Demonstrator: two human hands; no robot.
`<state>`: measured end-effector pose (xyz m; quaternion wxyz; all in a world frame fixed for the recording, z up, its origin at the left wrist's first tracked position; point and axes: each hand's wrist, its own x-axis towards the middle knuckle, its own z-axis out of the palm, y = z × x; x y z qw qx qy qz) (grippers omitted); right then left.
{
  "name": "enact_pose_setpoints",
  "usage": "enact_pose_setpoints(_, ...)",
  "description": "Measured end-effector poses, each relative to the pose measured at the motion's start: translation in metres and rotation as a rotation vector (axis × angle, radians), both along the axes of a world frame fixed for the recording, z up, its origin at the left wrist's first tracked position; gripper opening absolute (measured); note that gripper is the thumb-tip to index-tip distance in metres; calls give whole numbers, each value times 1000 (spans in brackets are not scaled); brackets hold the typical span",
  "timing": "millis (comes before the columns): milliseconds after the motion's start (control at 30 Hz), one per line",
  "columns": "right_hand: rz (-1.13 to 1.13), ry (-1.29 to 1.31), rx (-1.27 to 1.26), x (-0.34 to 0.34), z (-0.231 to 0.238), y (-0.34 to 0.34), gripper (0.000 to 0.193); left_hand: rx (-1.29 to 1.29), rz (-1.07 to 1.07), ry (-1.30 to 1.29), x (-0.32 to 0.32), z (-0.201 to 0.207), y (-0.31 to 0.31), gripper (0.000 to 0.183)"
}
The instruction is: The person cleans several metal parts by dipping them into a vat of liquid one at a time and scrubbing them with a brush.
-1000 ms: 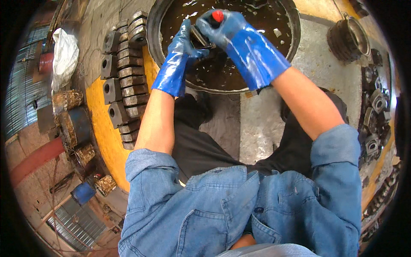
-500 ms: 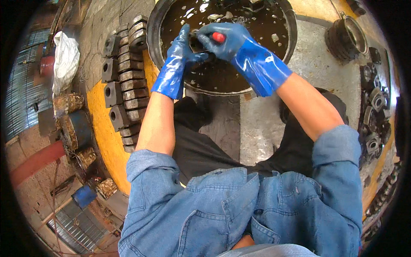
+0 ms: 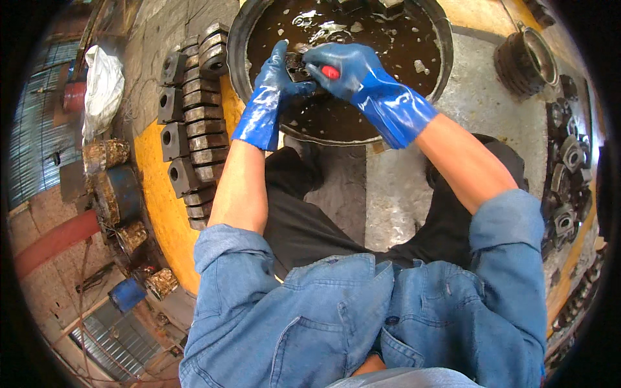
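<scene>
Blue rubber gloves cover both my hands above a round dark tub (image 3: 446, 58) of murky brown liquid with bits of foam afloat. My left hand (image 3: 278, 74) grips a dark metal part (image 3: 297, 66), thumb up along its side. Curled closed, my right hand (image 3: 346, 64) holds a tool with a red handle (image 3: 330, 72); its working end is hidden between the fingers and the part. More dark metal blocks (image 3: 388, 8) show at the tub's far edge, partly in the liquid.
Left of the tub stand rows of metal blocks with holes (image 3: 200, 110) on a yellow-painted strip. A rusty ring-shaped drum (image 3: 525, 61) sits on the right, with several dark metal parts (image 3: 566, 155) stacked beyond. A white sack (image 3: 102, 87) lies at far left.
The left hand has tilted slightly, so more of the metal part shows between the hands. The right hand with the red-handled tool has shifted a little lower.
</scene>
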<state>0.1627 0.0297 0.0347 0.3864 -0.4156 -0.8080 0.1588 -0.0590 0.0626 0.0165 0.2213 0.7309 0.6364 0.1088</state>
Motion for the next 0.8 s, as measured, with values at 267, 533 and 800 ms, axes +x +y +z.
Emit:
enact_pose_setpoints(267, -22, 33, 70, 6, -5, -4, 18, -27, -20, -56, -4, 4, -1, 129)
enact_pose_setpoints(533, -87, -144, -83, 22, -14, -11, 20, -94, 69, -79, 0, 15, -7, 124)
enact_pose_setpoints(800, -325, -151, -313, 59, -68, 18, 23, -56, 33, -104, 0, 17, -9, 117)
